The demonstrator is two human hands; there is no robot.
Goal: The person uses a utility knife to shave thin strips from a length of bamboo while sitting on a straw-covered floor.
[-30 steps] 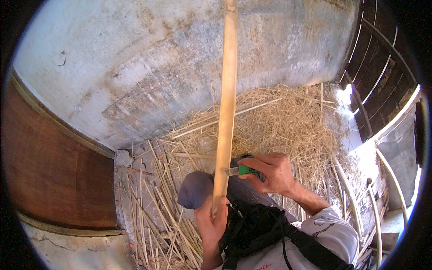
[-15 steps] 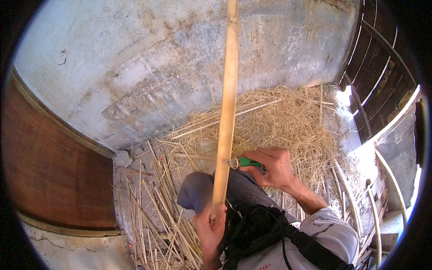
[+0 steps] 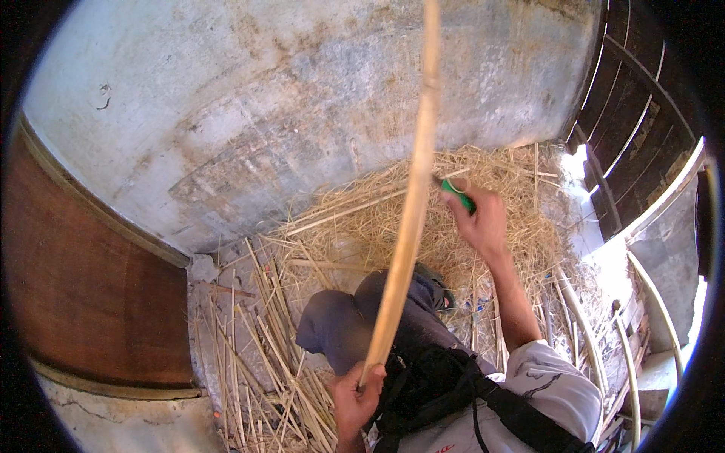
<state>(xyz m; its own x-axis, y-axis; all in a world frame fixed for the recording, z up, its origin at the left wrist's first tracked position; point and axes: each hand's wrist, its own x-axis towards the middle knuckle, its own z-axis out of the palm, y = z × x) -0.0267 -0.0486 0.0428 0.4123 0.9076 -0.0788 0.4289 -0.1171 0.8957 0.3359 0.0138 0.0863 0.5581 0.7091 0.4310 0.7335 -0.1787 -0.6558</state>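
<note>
A long split bamboo strip (image 3: 408, 226) rises from my lap, leaning a little right, and runs out past the top of the view. My left hand (image 3: 357, 396) is closed around its lower end. My right hand (image 3: 479, 219) grips a green-handled knife (image 3: 458, 195) partway up the strip, on its right side. The dark blade tip points toward the strip's edge; whether it touches cannot be made out. Behind the strip are my bent knees in dark trousers (image 3: 332, 328).
A heap of pale shavings (image 3: 498, 177) covers the floor ahead, below a stained grey wall (image 3: 249, 98). Several thin bamboo sticks (image 3: 260, 362) lie to the left, near a brown wooden panel (image 3: 98, 294). Curved poles (image 3: 630, 362) stand at the right, by dark slats (image 3: 642, 113).
My right hand has moved up and away along the strip with the knife. The strip's upper end has swung to the right. A curled shaving by the blade is no longer seen there.
</note>
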